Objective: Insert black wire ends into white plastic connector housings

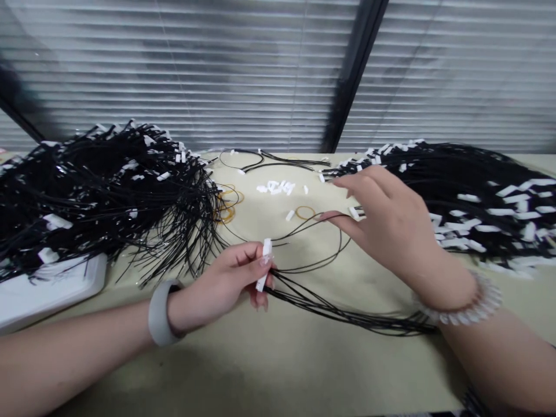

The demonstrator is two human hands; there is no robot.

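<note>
Pinched between the thumb and fingers of my left hand [243, 272] is a long white connector [266, 248], tilted slightly off upright. A bundle of thin black wires [339, 315] leaves it to the right and passes behind my right wrist. My right hand [386, 223] hovers over the table to the right, thumb and fingers apart. Loose black wires [310, 267] loop between the two hands, one reaching close to the right thumb tip. Just beyond that thumb shows a small white connector [354, 213]. Whether the thumb touches a wire is unclear.
A big heap of black wires [87, 191] with white ends lies left, partly over a white tray [93, 278]. Another wire pile [469, 174] lies right. Small white connectors [278, 187] and yellow rubber bands [305, 212] are on the table [260, 370]. Blinds [243, 75] stand behind.
</note>
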